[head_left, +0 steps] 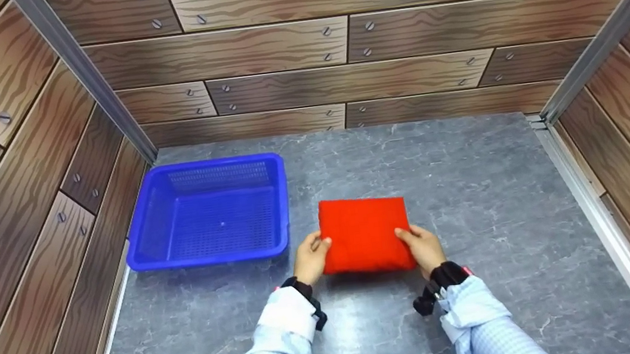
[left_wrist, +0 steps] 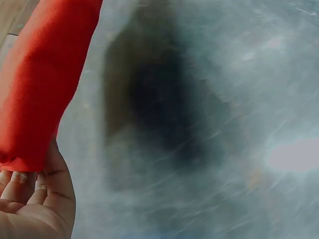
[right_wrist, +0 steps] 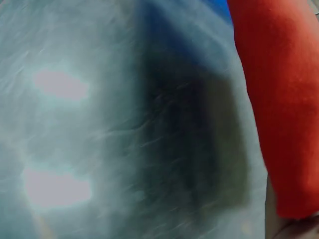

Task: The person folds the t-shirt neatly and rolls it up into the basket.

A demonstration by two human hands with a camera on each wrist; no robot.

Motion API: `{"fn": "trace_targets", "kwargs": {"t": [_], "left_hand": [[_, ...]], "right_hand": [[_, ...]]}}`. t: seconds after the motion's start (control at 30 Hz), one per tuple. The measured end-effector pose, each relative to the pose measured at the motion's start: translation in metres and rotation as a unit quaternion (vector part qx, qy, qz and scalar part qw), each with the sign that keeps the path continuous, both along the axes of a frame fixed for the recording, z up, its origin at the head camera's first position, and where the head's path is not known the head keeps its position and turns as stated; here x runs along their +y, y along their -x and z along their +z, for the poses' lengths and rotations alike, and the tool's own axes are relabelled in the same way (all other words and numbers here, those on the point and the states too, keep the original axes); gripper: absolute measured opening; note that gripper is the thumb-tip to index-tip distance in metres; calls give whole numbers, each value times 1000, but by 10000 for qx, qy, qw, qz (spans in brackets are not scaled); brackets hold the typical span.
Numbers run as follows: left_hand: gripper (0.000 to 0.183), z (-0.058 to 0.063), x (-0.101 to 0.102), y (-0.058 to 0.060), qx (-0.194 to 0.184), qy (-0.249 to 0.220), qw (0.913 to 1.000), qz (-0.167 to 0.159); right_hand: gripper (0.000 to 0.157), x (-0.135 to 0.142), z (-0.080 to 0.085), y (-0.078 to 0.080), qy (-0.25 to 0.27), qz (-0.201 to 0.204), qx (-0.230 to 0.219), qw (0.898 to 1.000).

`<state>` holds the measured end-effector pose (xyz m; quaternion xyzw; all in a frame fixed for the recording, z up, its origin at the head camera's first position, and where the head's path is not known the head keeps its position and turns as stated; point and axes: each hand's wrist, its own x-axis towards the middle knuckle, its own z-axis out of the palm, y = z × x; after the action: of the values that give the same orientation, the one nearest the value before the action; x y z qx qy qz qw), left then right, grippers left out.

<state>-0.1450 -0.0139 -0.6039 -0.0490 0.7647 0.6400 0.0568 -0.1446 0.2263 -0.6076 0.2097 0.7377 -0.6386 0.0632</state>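
A folded red cloth (head_left: pixel 365 234), roughly square, is held between both hands in the head view. My left hand (head_left: pixel 311 257) grips its left edge, thumb on top and fingers underneath. On the opposite edge, my right hand (head_left: pixel 423 246) pinches it the same way. In the left wrist view, the cloth (left_wrist: pixel 47 84) shows a thick rounded side above the floor surface, with the fingers (left_wrist: pixel 55 184) under its end. The right wrist view has the cloth (right_wrist: pixel 284 104) along its right side; most of the right hand is out of that frame.
A blue plastic basket (head_left: pixel 211 260) with perforated sides stands to the left of the cloth, nothing in it. The grey marbled surface (head_left: pixel 472 182) is bounded by wood-patterned walls (head_left: pixel 417 32) and metal edge strips (head_left: pixel 605 237).
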Motion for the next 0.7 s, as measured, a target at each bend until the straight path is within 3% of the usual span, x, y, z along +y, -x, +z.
{"fn": "trace_targets", "kwargs": {"t": [0.2, 0.37, 0.47, 0.7], "left_hand": [[43, 22, -20, 11, 150, -97, 9998, 95], [45, 38, -42, 19, 186, -206, 9986, 446], [43, 43, -57, 23, 220, -306, 9959, 825], [40, 46, -94, 25, 194, -338, 9875, 1528]], "right_hand": [[45, -16, 21, 17, 148, 10, 381, 9992], [41, -38, 38, 30, 705, 145, 555, 9959], [38, -55, 47, 37, 882, 424, 607, 9933], [39, -95, 62, 48, 726, 1329, 619, 9865]]}}
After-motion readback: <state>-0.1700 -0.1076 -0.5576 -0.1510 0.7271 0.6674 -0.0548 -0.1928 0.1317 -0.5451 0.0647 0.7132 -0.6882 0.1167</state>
